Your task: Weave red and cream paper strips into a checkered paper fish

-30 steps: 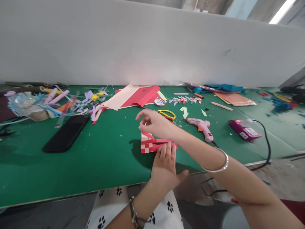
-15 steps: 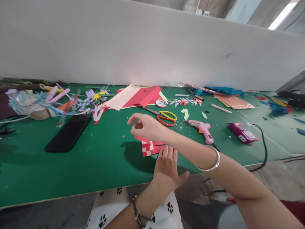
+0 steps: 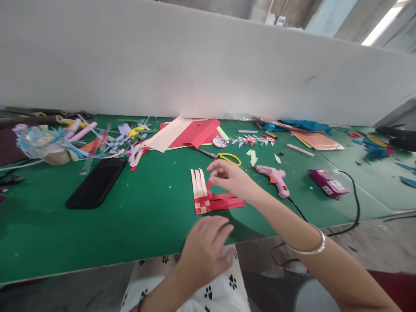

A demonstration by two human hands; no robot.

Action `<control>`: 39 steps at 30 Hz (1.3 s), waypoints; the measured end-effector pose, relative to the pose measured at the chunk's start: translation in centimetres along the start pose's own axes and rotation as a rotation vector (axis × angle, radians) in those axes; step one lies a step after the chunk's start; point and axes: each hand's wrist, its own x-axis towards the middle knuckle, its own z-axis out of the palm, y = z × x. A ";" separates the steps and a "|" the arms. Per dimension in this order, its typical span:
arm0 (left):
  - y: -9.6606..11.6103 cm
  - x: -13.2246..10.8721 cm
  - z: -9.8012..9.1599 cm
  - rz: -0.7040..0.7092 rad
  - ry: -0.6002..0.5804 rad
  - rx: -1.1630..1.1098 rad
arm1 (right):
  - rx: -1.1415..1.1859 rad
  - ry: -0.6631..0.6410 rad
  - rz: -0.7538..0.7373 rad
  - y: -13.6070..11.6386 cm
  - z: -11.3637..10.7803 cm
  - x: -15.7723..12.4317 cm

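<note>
A small woven paper piece point(image 3: 202, 205) lies on the green tabletop, red and pale pink strips crossing in a checkerboard. Its loose pink strips point(image 3: 199, 182) stretch away toward the back, and loose red strips point(image 3: 225, 203) run out to the right. My right hand point(image 3: 232, 178), a silver bangle on its arm, is above the weave with thumb and fingers pinched on a red paper strip point(image 3: 209, 185) that rises from it. My left hand point(image 3: 204, 249) hovers in front of the weave at the table edge, fingers loosely apart and holding nothing, somewhat blurred.
Behind are scissors point(image 3: 227, 158), paper sheets point(image 3: 182, 132) and a round tin-like disc point(image 3: 220, 141). A pink glue gun point(image 3: 275, 177) and a purple box point(image 3: 328, 182) with a black cable are at right. A black phone point(image 3: 97, 183) and craft scraps point(image 3: 120, 141) lie left.
My right hand has moved right, drawing the red strip back from over the pink strips, which now show. My left hand has lifted off the weave and come toward me.
</note>
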 end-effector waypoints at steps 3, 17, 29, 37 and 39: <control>-3.0 -0.3 -2.0 -0.243 -0.042 0.069 | 0.018 0.037 0.020 0.7 -0.6 -1.0; -7.2 3.4 -0.4 -0.204 -0.572 0.276 | 0.096 0.276 0.162 3.9 -3.5 -3.3; -7.1 3.3 -0.5 -0.264 -0.644 0.283 | 0.140 0.298 0.194 6.9 -3.6 -3.8; -7.5 3.2 -0.4 -0.261 -0.614 0.269 | 0.067 0.286 0.127 8.6 -3.8 -3.9; -7.5 3.2 -0.4 -0.264 -0.615 0.267 | 0.019 0.291 0.104 8.9 -3.8 -3.9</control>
